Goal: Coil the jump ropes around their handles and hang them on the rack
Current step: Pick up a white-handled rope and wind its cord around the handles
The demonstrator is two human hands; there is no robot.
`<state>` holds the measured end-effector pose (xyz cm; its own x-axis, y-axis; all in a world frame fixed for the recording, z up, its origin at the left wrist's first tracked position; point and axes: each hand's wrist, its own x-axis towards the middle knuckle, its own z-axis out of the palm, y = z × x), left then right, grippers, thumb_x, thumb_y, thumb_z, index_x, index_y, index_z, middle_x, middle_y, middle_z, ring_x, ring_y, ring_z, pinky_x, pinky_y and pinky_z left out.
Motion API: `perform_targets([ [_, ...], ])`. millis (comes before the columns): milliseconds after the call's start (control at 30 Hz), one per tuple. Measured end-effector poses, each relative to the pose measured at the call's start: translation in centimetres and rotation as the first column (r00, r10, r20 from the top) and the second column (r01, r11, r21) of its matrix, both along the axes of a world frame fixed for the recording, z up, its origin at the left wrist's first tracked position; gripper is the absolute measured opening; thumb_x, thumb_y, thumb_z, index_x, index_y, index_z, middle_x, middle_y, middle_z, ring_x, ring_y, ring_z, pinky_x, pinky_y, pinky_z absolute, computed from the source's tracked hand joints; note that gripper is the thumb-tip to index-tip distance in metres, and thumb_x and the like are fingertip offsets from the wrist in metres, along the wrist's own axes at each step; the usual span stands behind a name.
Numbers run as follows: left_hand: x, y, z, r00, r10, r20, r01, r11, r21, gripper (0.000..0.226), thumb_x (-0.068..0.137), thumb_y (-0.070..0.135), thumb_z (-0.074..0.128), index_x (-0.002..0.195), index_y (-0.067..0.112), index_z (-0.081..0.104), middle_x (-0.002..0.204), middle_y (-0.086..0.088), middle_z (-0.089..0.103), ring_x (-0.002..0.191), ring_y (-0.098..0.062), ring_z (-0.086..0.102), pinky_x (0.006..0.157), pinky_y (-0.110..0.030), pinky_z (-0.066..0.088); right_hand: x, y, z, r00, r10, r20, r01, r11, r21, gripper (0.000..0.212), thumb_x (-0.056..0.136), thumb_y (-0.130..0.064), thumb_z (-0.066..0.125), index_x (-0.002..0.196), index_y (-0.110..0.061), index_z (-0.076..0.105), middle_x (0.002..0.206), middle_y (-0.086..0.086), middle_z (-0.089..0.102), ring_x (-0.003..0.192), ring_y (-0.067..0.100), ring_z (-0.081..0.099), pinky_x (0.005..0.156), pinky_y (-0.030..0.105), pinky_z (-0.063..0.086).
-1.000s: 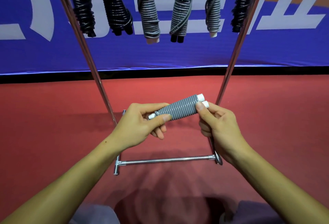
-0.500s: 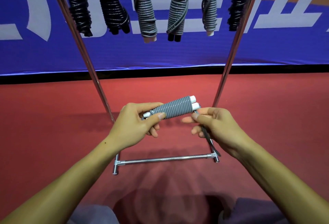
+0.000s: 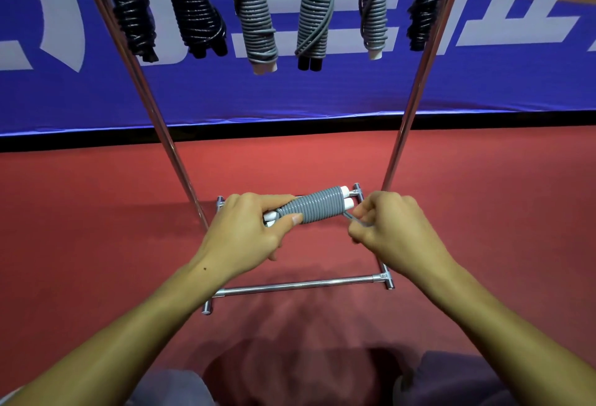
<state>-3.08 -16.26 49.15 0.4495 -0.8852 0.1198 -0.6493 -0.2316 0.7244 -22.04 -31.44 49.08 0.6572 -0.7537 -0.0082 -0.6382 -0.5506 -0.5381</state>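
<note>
1. From my feed I count six coiled bundles hanging along the top of the rack point(image 3: 416, 109): three black ones point(image 3: 132, 9) point(image 3: 196, 12) point(image 3: 425, 2) and three grey ones point(image 3: 258, 19) point(image 3: 314, 19) point(image 3: 374, 9). Two black sit at the left, one at the far right, the greys in between.
2. A seventh, the grey jump rope point(image 3: 314, 209), is in the hands, low in front of the rack's base, lying roughly level. It's coiled tight around two white handles, whose ends poke out side by side at the right.
3. Left hand point(image 3: 248, 231): fingers curled round the left end of the bundle, thumb pressed on the coils.
4. Right hand point(image 3: 393, 228): fingers closed, pinching the loose grey rope tail just beside the right end.
5. Two slanted chrome uprights, one cross bar near me, all on the red floor point(image 3: 96, 228). Blue banner point(image 3: 290, 96) behind.
</note>
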Motion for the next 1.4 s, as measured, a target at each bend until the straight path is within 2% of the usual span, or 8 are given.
perform_targets([
  [100, 0.0, 0.0, 0.2, 1.000, -0.022, 0.006, 0.021, 0.998, 0.061, 0.033, 0.098, 0.034, 0.073, 0.096, 0.065, 0.064, 0.058, -0.001, 0.071, 0.048, -0.008, 0.070, 0.076, -0.035, 0.062, -0.1, 0.1, 0.2, 0.956, 0.059, -0.286, -0.156, 0.931, -0.329, 0.017, 0.100, -0.042, 0.053, 0.102, -0.025, 0.056, 0.092, -0.004, 0.067, 0.090, 0.032, 0.067, 0.065, 0.037, 0.042],
  [233, 0.5, 0.1, 0.2, 0.999, -0.039, -0.007, 0.039, 0.994, 0.104, 0.018, 0.099, 0.036, 0.072, 0.102, 0.054, 0.071, 0.059, -0.001, 0.071, 0.048, -0.010, 0.070, 0.074, -0.034, 0.062, 0.0, -0.2, -0.2, 0.939, 0.086, -0.333, -0.251, 0.834, -0.491, 0.018, 0.107, -0.036, 0.049, 0.096, -0.028, 0.038, 0.083, -0.003, 0.063, 0.074, 0.031, 0.062, 0.050, 0.034, 0.024],
  [500, 1.3, 0.4, -0.3, 0.988, -0.155, 0.004, 0.149, 0.956, 0.253, 0.015, 0.101, 0.034, 0.067, 0.109, 0.041, 0.077, 0.060, 0.001, 0.070, 0.049, -0.011, 0.071, 0.072, -0.031, 0.061, -0.1, 0.1, -0.6, 0.865, 0.285, -0.412, -0.456, 0.790, -0.410, 0.016, 0.089, -0.027, 0.058, 0.092, -0.021, 0.043, 0.089, 0.007, 0.070, 0.080, 0.039, 0.067, 0.058, 0.036, 0.032],
  [600, 2.1, 0.5, -0.1, 0.986, -0.167, -0.024, 0.167, 0.944, 0.286, 0.016, 0.100, 0.033, 0.069, 0.110, 0.043, 0.078, 0.062, -0.001, 0.071, 0.049, -0.016, 0.071, 0.065, -0.030, 0.061, -0.3, -0.7, -0.7, 0.870, 0.319, -0.375, -0.475, 0.742, -0.473, 0.015, 0.094, -0.038, 0.061, 0.088, -0.026, 0.054, 0.084, -0.001, 0.069, 0.076, 0.031, 0.067, 0.054, 0.034, 0.035],
  [733, 2.8, 0.6, -0.1, 0.973, -0.213, -0.090, 0.231, 0.906, 0.354, 0.014, 0.099, 0.034, 0.071, 0.107, 0.043, 0.078, 0.065, -0.004, 0.069, 0.053, -0.028, 0.070, 0.060, -0.039, 0.061, -0.6, -1.3, -0.1, 0.835, 0.356, -0.419, -0.504, 0.800, -0.325, 0.027, 0.099, -0.056, 0.054, 0.107, -0.035, 0.068, 0.100, -0.010, 0.072, 0.092, 0.019, 0.066, 0.067, 0.035, 0.048],
  [967, 3.1, 0.6, -0.6, 0.952, -0.281, -0.118, 0.305, 0.867, 0.394, 0.016, 0.100, 0.035, 0.071, 0.111, 0.043, 0.079, 0.061, -0.001, 0.065, 0.050, -0.019, 0.065, 0.060, -0.040, 0.062, -1.1, -2.1, -0.7, 0.813, 0.505, -0.291, -0.531, 0.847, -0.014, 0.019, 0.101, -0.035, 0.064, 0.118, -0.039, 0.072, 0.109, -0.011, 0.058, 0.100, 0.011, 0.060, 0.088, 0.036, 0.050],
  [1167, 3.5, 0.8, -0.6, 0.903, -0.402, -0.153, 0.428, 0.813, 0.396, 0.021, 0.101, 0.035, 0.070, 0.116, 0.049, 0.075, 0.067, -0.005, 0.065, 0.054, -0.018, 0.058, 0.057, -0.029, 0.052, -0.7, -2.5, -0.8, 0.839, 0.541, -0.054, -0.540, 0.841, 0.036, 0.016, 0.081, -0.029, 0.089, 0.091, -0.028, 0.078, 0.084, -0.012, 0.066, 0.079, 0.005, 0.063, 0.077, 0.031, 0.052],
  [1400, 4.4, 1.5, 0.9, 0.859, -0.449, -0.247, 0.511, 0.783, 0.355, 0.026, 0.102, 0.032, 0.070, 0.122, 0.048, 0.075, 0.064, 0.002, 0.057, 0.053, -0.013, 0.048, 0.056, -0.028, 0.044, -0.9, -2.7, 0.0, 0.872, 0.435, 0.224, -0.490, 0.782, 0.386, 0.019, 0.083, -0.006, 0.086, 0.093, -0.005, 0.071, 0.079, 0.006, 0.078, 0.070, 0.018, 0.073, 0.071, 0.031, 0.060],
])
